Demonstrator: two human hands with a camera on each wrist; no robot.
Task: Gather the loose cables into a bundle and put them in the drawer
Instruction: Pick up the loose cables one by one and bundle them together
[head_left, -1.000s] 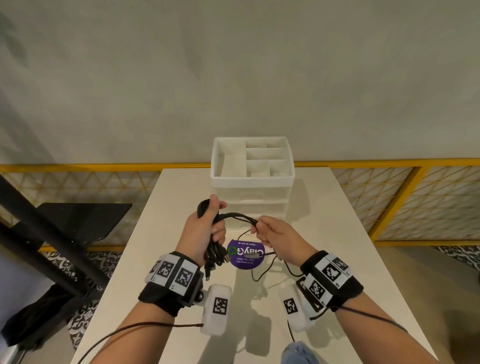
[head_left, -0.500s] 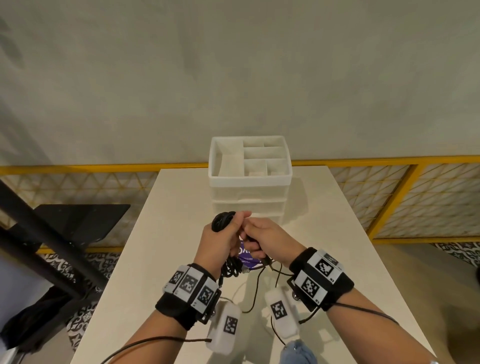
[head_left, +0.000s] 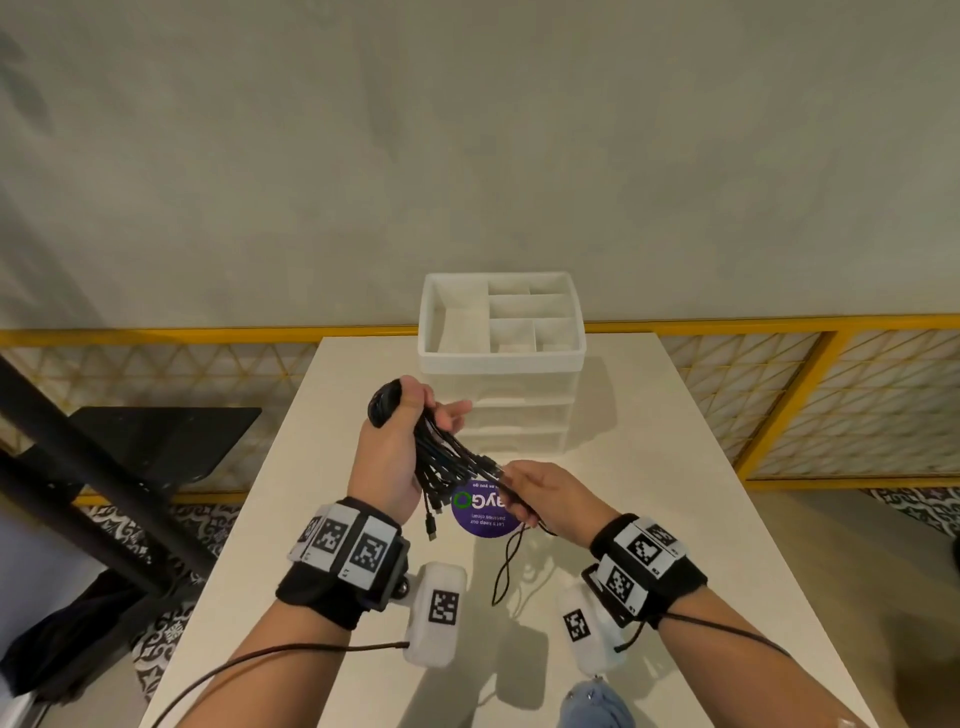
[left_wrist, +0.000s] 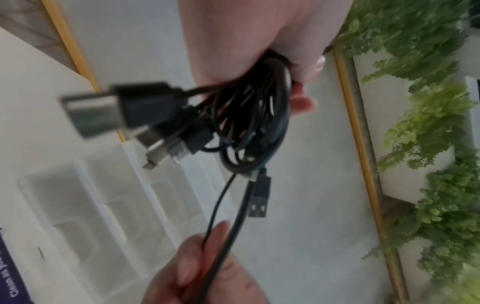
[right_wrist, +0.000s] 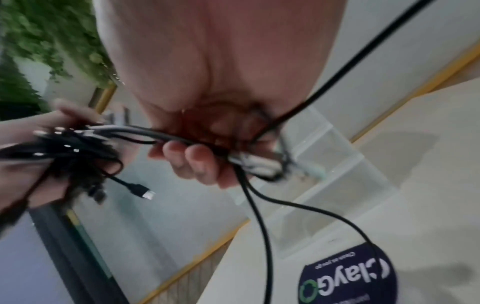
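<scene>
A bundle of black cables lies across my left hand, held above the table with the thumb pressing the looped end; several USB plugs hang from it. My right hand pinches the loose black strands leading out of the bundle, and their tails dangle down to the table. The white drawer unit stands behind the hands at the table's far edge, its drawers closed and its divided top tray empty.
A round purple sticker lies on the white table under the hands. A yellow railing runs behind the table, and a dark frame stands to the left. Green foliage shows in the left wrist view.
My hands have drawn apart: the left rose and turned palm-up with the bundle, while the right pulled back towards me, drawing out the loose strands.
</scene>
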